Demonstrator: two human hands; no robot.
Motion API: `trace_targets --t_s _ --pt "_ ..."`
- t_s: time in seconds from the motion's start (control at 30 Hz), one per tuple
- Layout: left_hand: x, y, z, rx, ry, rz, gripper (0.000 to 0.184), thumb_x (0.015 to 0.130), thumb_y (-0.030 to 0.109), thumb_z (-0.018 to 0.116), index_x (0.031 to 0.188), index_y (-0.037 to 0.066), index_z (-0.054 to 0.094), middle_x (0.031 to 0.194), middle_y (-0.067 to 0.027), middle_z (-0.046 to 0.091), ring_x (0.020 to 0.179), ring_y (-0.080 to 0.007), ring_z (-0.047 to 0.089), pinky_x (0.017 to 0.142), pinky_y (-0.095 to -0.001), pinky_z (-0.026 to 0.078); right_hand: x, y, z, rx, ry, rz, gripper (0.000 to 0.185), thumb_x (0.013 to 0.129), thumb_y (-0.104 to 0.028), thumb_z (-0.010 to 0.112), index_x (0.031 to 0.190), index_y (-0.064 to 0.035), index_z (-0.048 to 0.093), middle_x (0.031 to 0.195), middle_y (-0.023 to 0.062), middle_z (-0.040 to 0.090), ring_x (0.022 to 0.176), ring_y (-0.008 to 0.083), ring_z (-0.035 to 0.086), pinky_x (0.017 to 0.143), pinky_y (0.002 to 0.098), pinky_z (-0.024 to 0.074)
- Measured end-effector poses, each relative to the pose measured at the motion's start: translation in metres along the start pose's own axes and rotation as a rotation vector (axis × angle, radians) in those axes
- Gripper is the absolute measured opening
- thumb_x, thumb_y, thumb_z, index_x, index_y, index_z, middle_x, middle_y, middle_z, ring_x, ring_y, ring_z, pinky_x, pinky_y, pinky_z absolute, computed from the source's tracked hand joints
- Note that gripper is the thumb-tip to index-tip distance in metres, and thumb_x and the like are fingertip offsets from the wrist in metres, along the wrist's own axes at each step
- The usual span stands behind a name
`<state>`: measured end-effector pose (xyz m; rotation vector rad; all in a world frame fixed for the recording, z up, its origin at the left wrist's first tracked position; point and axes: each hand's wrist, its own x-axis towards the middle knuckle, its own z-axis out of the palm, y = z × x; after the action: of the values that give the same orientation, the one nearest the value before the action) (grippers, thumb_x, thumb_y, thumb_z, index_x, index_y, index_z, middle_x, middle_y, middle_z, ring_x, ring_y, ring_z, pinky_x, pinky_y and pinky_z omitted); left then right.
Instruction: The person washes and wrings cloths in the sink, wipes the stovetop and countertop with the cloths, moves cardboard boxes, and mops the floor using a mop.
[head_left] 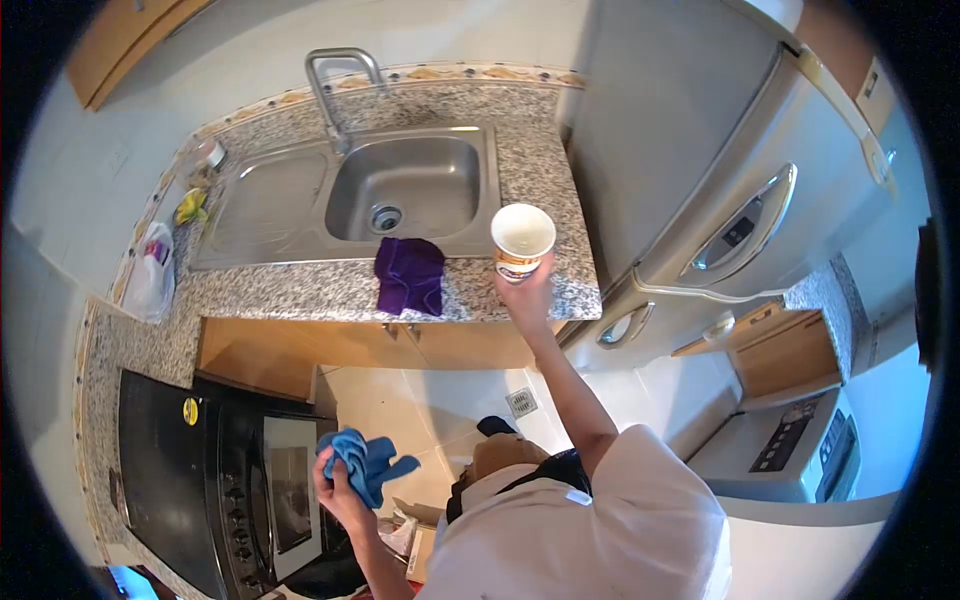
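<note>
My right hand [526,299] is wrapped round a white paper cup [523,232] with a printed band near its base. The cup is at the counter's right part, beside the sink; whether its base touches the counter I cannot tell. Low on the left, my left hand [342,490] grips a bunched blue cloth [362,462], one end of which sticks out to the right. A purple cloth [409,275] lies folded over the sink's front rim and the granite counter [290,292].
The steel sink [410,200] has a tall faucet [325,95] behind it. A plastic bag [152,275], a yellow cloth-like item [190,207] and a jar [210,153] stand at the left wall. A black stove [170,450] is at lower left, a fridge [690,150] at right.
</note>
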<state>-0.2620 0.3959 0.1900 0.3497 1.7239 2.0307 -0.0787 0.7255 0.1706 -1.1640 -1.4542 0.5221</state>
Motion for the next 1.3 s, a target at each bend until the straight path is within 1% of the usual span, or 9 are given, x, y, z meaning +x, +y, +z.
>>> trace_targets --t_s 0.2,0.37,0.5,0.57,0.73,1.07,1.17,1.27,1.3 --pt "0.023 0.010 0.076 0.051 -0.133 0.080 0.023 0.084 0.007 0.056 0.107 0.001 0.055 0.104 -0.0079 0.056 0.095 -0.0161 0.052 0.087 -0.0301 0.041 0.056 0.027 -0.019 0.061 0.118 -0.069 0.084 0.062 -0.025 0.077 0.129 -0.0051 0.029 0.106 0.0201 0.057 0.096 0.0348 0.058 0.079 0.0413 0.0475" --pt "0.031 0.017 0.166 0.127 -0.661 0.126 0.069 0.078 0.005 0.062 0.137 0.007 0.025 0.127 -0.0107 0.042 0.114 -0.0225 0.045 0.097 -0.0364 0.036 0.134 0.049 -0.045 -0.155 0.102 0.069 0.088 0.062 -0.026 0.076 0.131 -0.0080 0.025 0.116 0.0211 0.051 0.104 0.0373 0.053 0.084 0.0442 0.0437" --pt "0.025 -0.036 0.262 0.703 -1.078 0.507 0.055 0.082 0.013 0.056 0.133 0.007 0.035 0.130 -0.0153 0.042 0.124 -0.0319 0.036 0.103 -0.0477 0.027 0.157 0.076 -0.041 -0.230 0.043 0.075 0.089 0.061 -0.026 0.078 0.130 -0.0076 0.025 0.116 0.0217 0.051 0.104 0.0366 0.053 0.084 0.0438 0.0436" --pt "0.022 -0.093 0.289 1.035 -1.144 0.951 0.051 0.084 0.025 0.054 0.130 0.008 0.040 0.128 -0.0154 0.044 0.127 -0.0335 0.031 0.105 -0.0542 0.016 0.154 0.093 -0.034 -0.161 0.010 0.077 0.088 0.061 -0.026 0.078 0.129 -0.0071 0.026 0.114 0.0218 0.052 0.103 0.0365 0.053 0.083 0.0432 0.0440" --pt "0.035 -0.106 0.334 1.117 -1.028 0.947 0.049 0.084 0.036 0.051 0.128 0.015 0.044 0.129 -0.0109 0.046 0.129 -0.0267 0.028 0.106 -0.0515 0.010 0.154 0.106 -0.034 0.021 -0.037 0.086 0.084 0.061 -0.019 0.080 0.127 -0.0054 0.028 0.109 0.0210 0.055 0.097 0.0325 0.058 0.080 0.0386 0.0466" --pt "0.138 -0.140 0.476 1.209 -0.580 0.841 0.048 0.089 0.031 0.040 0.129 0.003 0.040 0.131 -0.0168 0.042 0.131 -0.0298 0.025 0.108 -0.0454 0.014 0.155 0.114 -0.026 0.106 -0.070 0.165 0.082 0.065 -0.015 0.078 0.126 -0.0001 0.026 0.113 0.0205 0.052 0.103 0.0267 0.055 0.087 0.0360 0.0434" --pt "0.122 -0.137 0.464 1.285 -0.656 0.789 0.049 0.081 0.011 0.043 0.129 0.001 0.039 0.130 -0.0180 0.043 0.129 -0.0292 0.031 0.108 -0.0404 0.020 0.153 0.129 -0.031 0.099 -0.129 0.100 0.083 0.066 -0.015 0.078 0.127 -0.0015 0.024 0.118 0.0206 0.049 0.101 0.0294 0.055 0.085 0.0375 0.0449" --pt "0.091 -0.141 0.408 1.167 -0.703 0.876 0.052 0.076 0.008 0.048 0.128 0.001 0.041 0.127 -0.0206 0.045 0.123 -0.0307 0.039 0.104 -0.0408 0.028 0.150 0.108 -0.038 0.302 -0.190 0.114 0.076 0.070 -0.012 0.074 0.127 -0.0021 0.025 0.124 0.0189 0.044 0.109 0.0302 0.049 0.091 0.0400 0.0397" --pt "0.083 -0.138 0.390 1.096 -0.740 0.841 0.053 0.075 0.007 0.052 0.127 0.003 0.042 0.127 -0.0214 0.045 0.123 -0.0316 0.039 0.104 -0.0416 0.029 0.144 0.101 -0.043 0.124 -0.124 0.008 0.072 0.073 -0.010 0.072 0.128 -0.0024 0.026 0.125 0.0184 0.042 0.114 0.0296 0.045 0.095 0.0412 0.0353"
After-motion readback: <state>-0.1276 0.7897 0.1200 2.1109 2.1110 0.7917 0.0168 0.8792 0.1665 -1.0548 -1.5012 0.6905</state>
